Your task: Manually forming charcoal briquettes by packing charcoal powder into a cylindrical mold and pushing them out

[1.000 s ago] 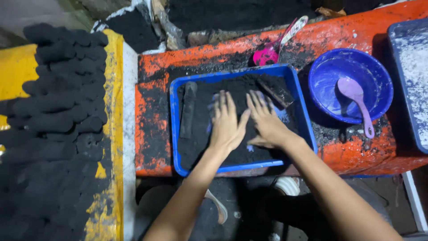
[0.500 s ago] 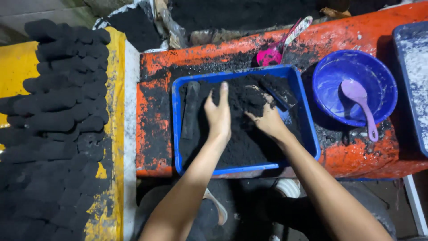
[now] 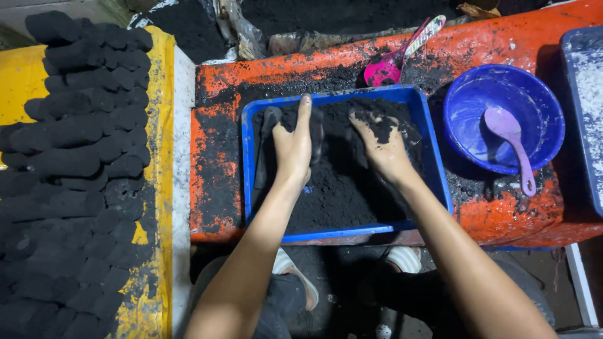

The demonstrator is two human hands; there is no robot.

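A blue rectangular tray [image 3: 340, 234] on an orange bench [image 3: 215, 163] holds a heap of black powder [image 3: 339, 191]. Both hands are dug into the powder at the tray's far end. My left hand [image 3: 294, 149] has its index finger stretched toward the far rim, and its other fingers curl down into the powder. To its right, my right hand [image 3: 384, 149] claws into the heap, with powder lying over the knuckles and the fingertips buried.
A blue bowl [image 3: 502, 94] with a purple spoon [image 3: 512, 141] stands right of the tray. A pink scoop [image 3: 388, 68] lies behind it. Several black pressed briquettes [image 3: 81, 144] are stacked on a yellow sheet [image 3: 19, 78] at the left. A dusty dark tray [image 3: 587, 94] sits at the far right.
Both hands were flat on the powder in mid-tray. They have slid toward the far rim and their fingers have curled into the powder, raking it up.
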